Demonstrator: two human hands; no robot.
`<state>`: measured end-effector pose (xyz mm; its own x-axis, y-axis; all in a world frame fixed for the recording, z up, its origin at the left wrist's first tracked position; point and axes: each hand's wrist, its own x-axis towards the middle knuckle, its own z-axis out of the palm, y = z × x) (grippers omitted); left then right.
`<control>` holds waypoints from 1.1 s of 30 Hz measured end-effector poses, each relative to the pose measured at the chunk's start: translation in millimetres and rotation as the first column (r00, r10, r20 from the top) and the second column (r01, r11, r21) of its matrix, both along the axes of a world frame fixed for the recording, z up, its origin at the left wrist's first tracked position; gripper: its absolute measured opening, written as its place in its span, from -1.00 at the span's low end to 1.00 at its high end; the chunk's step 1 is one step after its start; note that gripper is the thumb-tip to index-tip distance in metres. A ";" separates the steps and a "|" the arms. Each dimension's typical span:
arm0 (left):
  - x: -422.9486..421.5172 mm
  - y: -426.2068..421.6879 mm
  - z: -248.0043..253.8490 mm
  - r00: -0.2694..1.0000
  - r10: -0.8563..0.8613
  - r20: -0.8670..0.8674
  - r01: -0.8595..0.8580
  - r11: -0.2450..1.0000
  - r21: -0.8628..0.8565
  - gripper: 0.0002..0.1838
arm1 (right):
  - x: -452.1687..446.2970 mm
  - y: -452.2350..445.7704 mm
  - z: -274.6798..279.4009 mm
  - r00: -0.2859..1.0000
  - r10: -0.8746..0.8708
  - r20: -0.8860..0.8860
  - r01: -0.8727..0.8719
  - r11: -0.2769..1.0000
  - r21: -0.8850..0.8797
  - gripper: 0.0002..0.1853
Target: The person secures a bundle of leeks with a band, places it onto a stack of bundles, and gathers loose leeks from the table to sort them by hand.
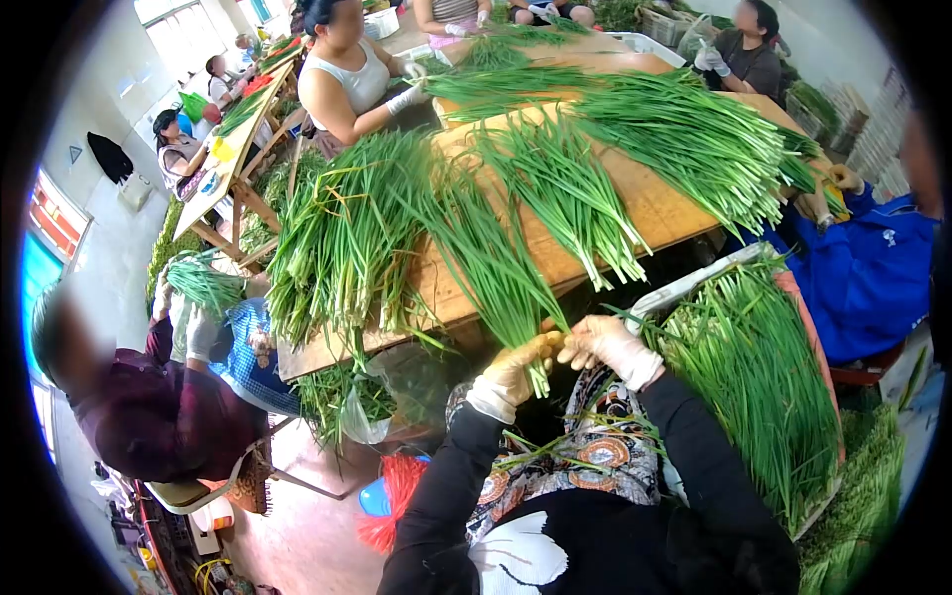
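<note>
My left hand (514, 375), in a pale glove, is wrapped round the lower stems of a bunch of garlic chives (486, 268). The white stem ends stick out below the fingers, and the leaves reach up across the table edge. Close beside it, my gloved right hand (607, 347) has its fingers pinched together on a thin chive leaf (558, 312) at the bunch's side. A second loose bunch of chives (565, 188) lies on the table, stems toward me. To the left is a thick pile of chives (347, 233) overhanging the edge.
A large chive heap (684, 139) covers the right of the wooden table (441, 283). A lined container of chives (759, 377) stands by my right arm. Loose leaves lie on my patterned apron (605, 454). Several people work around; one (149, 407) sits close on the left.
</note>
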<state>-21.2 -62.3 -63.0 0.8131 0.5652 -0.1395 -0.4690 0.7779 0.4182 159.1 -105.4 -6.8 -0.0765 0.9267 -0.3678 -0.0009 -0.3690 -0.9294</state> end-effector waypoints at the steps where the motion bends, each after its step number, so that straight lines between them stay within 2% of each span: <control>1: 0.0 -0.7 -8.0 0.997 0.051 -0.053 -0.050 0.998 0.025 -0.48 | -0.4 -5.0 -13.6 0.999 0.010 -0.043 -0.011 1.000 -0.013 -0.77; 4: 1.7 -0.3 -20.0 0.996 0.008 -0.093 -0.007 1.000 0.009 -0.52 | -1.9 -19.4 -22.6 0.980 0.044 -0.192 -0.047 0.999 -0.013 -0.71; 9: 10.2 -4.0 4.2 0.996 0.045 -0.079 -0.048 0.998 -0.028 -0.56 | -3.3 -28.1 -12.7 0.961 0.163 -0.222 -0.147 0.986 0.084 -0.60; 12: 9.3 -6.0 18.8 0.994 0.058 -0.097 -0.059 0.998 -0.007 -0.55 | -7.7 -30.1 -6.7 0.951 0.205 -0.233 -0.195 0.979 0.064 -0.61; 14: 7.9 -4.9 17.7 0.991 0.063 -0.114 -0.060 0.998 0.026 -0.54 | -14.5 -31.1 -10.0 0.923 0.184 -0.338 -0.188 0.982 0.022 -0.64; 16: 6.9 -2.1 8.3 0.974 0.076 -0.216 -0.047 0.990 0.135 -0.51 | -16.0 -30.8 -12.9 0.903 0.238 -0.357 -0.244 0.969 0.030 -0.61; 17: 5.2 -4.1 19.5 0.965 0.040 -0.261 -0.029 0.998 0.046 -0.55 | -16.5 -28.5 -16.5 0.903 0.238 -0.358 -0.244 0.969 0.031 -0.61; 19: 11.0 -4.2 0.1 0.959 0.089 -0.268 -0.066 0.993 0.093 -0.57 | -17.5 -23.1 -27.3 0.977 0.214 0.011 -0.213 0.962 0.169 -0.74; 20: 14.4 -5.3 0.2 0.953 0.135 -0.273 -0.100 0.985 0.140 -0.60 | -17.2 -20.7 -24.9 0.989 0.143 0.026 -0.145 0.976 0.162 -0.74; 21: 16.2 -6.0 2.1 0.937 0.157 -0.313 -0.129 0.986 0.107 -0.63 | -19.0 -19.6 -26.6 0.972 0.088 0.216 -0.152 0.942 0.299 -0.72; 22: 17.3 -6.1 5.8 0.938 0.153 -0.311 -0.124 0.986 0.110 -0.63 | -21.3 -18.4 -27.9 0.921 0.003 0.391 -0.183 0.886 0.425 -0.68; 23: 17.9 -5.7 13.0 0.895 0.209 -0.393 -0.173 0.977 0.124 -0.63 | -23.7 -18.4 -25.9 0.800 -0.192 0.569 -0.225 0.783 0.580 -0.69; 24: 19.0 -4.4 17.2 0.842 0.261 -0.472 -0.220 0.965 0.142 -0.62 | -25.7 -19.6 -24.3 0.627 -0.405 0.665 -0.309 0.655 0.690 -0.69; 25: 20.7 -2.0 18.7 0.822 0.333 -0.461 -0.295 0.943 0.156 -0.62 | -27.0 -21.9 -24.7 0.516 -0.527 0.676 -0.362 0.581 0.729 -0.67; 26: 18.5 5.9 15.2 0.779 0.387 -0.494 -0.305 0.921 0.241 -0.62 | -28.1 -27.8 -20.5 0.529 -0.542 0.653 -0.331 0.576 0.747 -0.69; 28: 15.4 16.1 31.2 0.764 0.483 -0.427 -0.422 0.875 0.235 -0.64 | -24.6 -43.7 -38.9 0.461 -0.485 0.743 -0.422 0.617 0.664 -0.68; 29: 7.8 25.2 40.3 0.770 0.441 -0.461 -0.351 0.896 0.271 -0.67 | -22.9 -55.3 -36.9 0.498 -0.270 0.824 -0.432 0.746 0.506 -0.68; 30: 5.0 33.8 37.8 0.796 0.450 -0.406 -0.337 0.885 0.321 -0.66 | -17.6 -64.3 -44.7 0.399 0.107 0.911 -0.538 0.832 0.138 -0.64; 31: 4.1 39.0 37.2 0.810 0.467 -0.355 -0.361 0.874 0.326 -0.65 | -2.6 -66.2 -45.5 0.218 0.404 0.888 -0.694 0.704 -0.150 -0.62; 32: 3.6 42.3 38.4 0.823 0.479 -0.304 -0.381 0.864 0.330 -0.64 | 9.5 -63.5 -43.5 -0.004 0.642 0.767 -0.774 0.484 -0.409 -0.60; 33: 1.1 42.0 43.5 0.843 0.415 -0.341 -0.335 0.903 0.271 -0.64 | 14.4 -51.5 -36.9 0.166 0.428 0.889 -0.676 0.705 -0.214 -0.57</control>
<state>-20.1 -20.4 -19.6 0.4379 0.8636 -0.2500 -0.4803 0.4597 0.7470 173.5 -156.9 -43.7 -0.3749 0.8288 -0.4153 0.9167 0.2647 -0.2993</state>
